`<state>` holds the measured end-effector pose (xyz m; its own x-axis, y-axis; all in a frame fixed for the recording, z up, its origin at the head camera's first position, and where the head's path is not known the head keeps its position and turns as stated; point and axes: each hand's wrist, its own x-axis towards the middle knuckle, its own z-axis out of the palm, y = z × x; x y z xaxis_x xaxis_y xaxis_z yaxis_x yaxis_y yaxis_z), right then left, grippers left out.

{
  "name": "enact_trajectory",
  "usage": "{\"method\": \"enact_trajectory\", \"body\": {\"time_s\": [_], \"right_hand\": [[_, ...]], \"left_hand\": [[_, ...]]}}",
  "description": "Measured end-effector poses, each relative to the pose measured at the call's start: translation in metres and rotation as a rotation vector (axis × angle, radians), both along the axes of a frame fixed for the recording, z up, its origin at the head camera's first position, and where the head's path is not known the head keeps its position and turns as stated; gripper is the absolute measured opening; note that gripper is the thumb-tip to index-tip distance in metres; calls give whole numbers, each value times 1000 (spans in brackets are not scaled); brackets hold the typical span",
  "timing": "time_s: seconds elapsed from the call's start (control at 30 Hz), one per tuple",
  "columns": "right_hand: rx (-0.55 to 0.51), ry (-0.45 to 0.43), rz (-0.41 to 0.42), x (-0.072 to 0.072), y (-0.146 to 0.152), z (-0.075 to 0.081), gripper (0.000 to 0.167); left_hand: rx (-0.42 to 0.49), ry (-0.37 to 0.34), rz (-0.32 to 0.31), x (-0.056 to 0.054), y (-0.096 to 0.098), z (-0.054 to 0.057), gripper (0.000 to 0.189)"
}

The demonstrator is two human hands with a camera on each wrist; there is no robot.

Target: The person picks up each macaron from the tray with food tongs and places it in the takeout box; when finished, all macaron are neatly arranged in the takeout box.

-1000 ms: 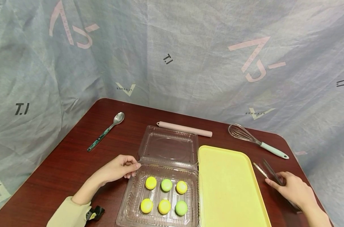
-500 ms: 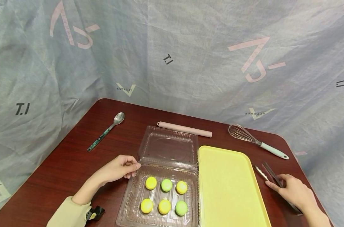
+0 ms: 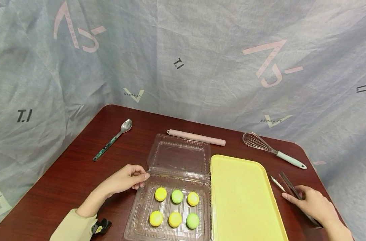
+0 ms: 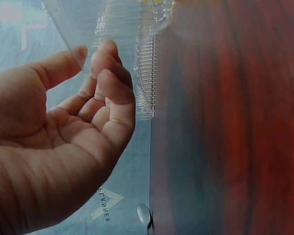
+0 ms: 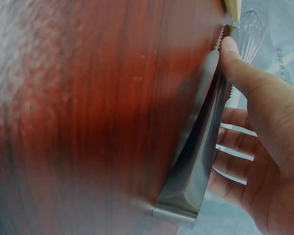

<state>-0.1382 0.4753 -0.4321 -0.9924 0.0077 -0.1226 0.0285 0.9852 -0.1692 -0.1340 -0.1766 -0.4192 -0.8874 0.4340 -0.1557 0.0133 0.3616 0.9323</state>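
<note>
At the left, my left hand (image 3: 130, 178) pinches the corner rim of a clear plastic clamshell box (image 3: 136, 214), near its hinge. Its lid (image 3: 179, 157) lies folded back away from me. Inside sit several small round yellow and green pieces, like macarons, in two rows, among them a green one (image 3: 177, 196) and a yellow one (image 3: 156, 218). In the left wrist view the thumb and fingertips meet the clear plastic. On the right, my right hand (image 3: 314, 204) holds metal tongs (image 5: 195, 166) with serrated tips, low over the table; their arms are spread apart, the thumb against one of them.
A yellow tray (image 3: 243, 197) lies between the box and the tongs. Behind are a pale pink rolling pin (image 3: 196, 137) and a whisk (image 3: 276, 152). A spoon (image 3: 112, 140) lies far left. Grey cloth (image 3: 183, 83) hangs beyond the dark red table (image 3: 65, 174).
My right hand and the tongs have shifted slightly toward me since a second ago, then stayed nearly still. The left hand, box and its contents have not moved.
</note>
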Motion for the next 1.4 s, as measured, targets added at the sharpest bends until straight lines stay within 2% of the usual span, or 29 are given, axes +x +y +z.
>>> {"method": "enact_trajectory", "body": {"time_s": [0.2, 0.43, 0.67, 0.97, 1.2, 1.4], "right_hand": [[-20, 2, -1, 2, -2, 4, 62], [-9, 24, 2, 2, -5, 15, 68], [11, 117, 6, 0, -19, 26, 71], [-39, 266, 50, -8, -58, 33, 57], [-143, 278, 122, -17, -96, 41, 47], [-202, 292, 198, -27, -127, 50, 37]], "left_hand": [[23, 14, -8, 0, 1, 0, 25], [-14, 3, -4, -1, 0, 0, 27], [-31, 6, -3, -1, -1, 3, 30], [-21, 25, 37, -3, -1, 3, 32], [-13, 36, 74, -7, -6, 2, 32], [-49, 42, 108, -17, -9, 7, 32]]}}
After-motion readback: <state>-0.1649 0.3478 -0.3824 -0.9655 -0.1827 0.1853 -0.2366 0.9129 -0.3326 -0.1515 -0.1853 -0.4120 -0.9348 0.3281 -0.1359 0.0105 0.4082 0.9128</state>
